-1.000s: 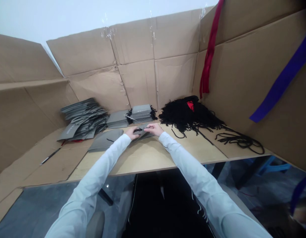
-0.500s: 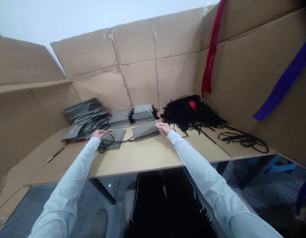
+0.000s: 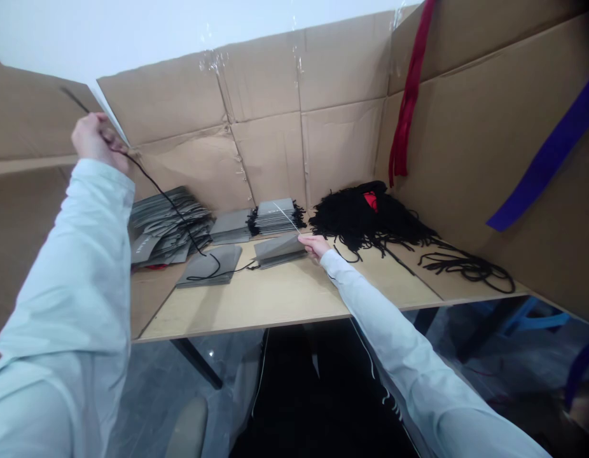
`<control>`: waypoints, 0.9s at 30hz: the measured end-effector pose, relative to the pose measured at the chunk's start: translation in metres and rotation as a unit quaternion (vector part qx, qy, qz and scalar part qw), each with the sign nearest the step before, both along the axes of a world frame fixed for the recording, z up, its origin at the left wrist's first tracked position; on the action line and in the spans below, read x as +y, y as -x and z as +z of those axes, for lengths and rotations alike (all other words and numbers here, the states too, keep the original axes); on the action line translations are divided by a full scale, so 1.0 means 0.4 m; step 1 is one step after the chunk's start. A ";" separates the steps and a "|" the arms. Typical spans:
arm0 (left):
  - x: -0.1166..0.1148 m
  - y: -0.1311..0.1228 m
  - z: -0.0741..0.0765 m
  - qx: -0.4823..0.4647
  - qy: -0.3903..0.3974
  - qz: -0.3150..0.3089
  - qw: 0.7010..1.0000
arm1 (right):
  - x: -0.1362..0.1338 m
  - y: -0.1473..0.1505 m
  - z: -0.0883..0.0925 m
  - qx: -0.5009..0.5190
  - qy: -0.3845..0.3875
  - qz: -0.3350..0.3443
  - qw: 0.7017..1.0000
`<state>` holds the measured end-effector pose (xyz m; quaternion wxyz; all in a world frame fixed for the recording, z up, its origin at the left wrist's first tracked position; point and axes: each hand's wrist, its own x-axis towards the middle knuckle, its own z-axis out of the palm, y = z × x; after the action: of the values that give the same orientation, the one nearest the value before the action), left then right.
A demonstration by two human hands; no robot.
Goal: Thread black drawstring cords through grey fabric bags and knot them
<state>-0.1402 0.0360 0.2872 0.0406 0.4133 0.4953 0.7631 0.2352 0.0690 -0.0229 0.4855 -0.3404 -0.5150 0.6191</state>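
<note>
Tall brown cardboard walls enclose a pale wooden table on three sides. Near the middle of the table lies a folded grey bag, and everything else is placed from it.

To the right of the folded grey bag sprawls a large pile of black cords, with a few loose ones trailing further right. Above that pile a red strap hangs down the cardboard, and far to the right of it a blue strap runs slantwise. Well to the left of the folded grey bag sits a loose heap of grey bags. Just behind it stands a neat stack of bags with cords. Just to its left a flat grey bag lies on the table.

The left hand, in a pale sleeve, is high up and far left of the folded grey bag, its fist clenched around a black cord. That cord slopes down across the flat grey bag to the folded grey bag's left edge. The right hand rests at the folded grey bag's right edge, fingers pinched together on a thin pale wire that slants up and back over it.
</note>
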 end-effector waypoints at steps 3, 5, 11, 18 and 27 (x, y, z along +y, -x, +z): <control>-0.030 -0.129 -0.094 0.114 -0.032 -0.063 0.991 | 0.001 -0.003 -0.004 0.024 -0.002 -0.003 1.000; -0.036 -0.226 -0.219 0.154 0.096 -0.194 0.964 | 0.003 -0.003 -0.005 0.040 0.001 -0.012 0.999; -0.002 -0.467 -0.562 0.137 0.300 -0.329 0.885 | 0.004 0.005 -0.005 0.076 0.050 -0.009 0.996; 0.046 -0.636 -0.682 0.409 0.148 -0.175 0.883 | 0.007 0.000 -0.009 0.102 0.094 -0.005 0.990; 0.075 -0.630 -0.736 0.457 0.099 -0.142 0.873 | 0.021 -0.010 -0.017 0.042 0.098 -0.024 0.994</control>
<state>0.1119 0.0661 -0.0070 -0.0418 0.7754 0.4673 0.4227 0.2390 0.0776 -0.0298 0.4859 -0.3723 -0.4225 0.6684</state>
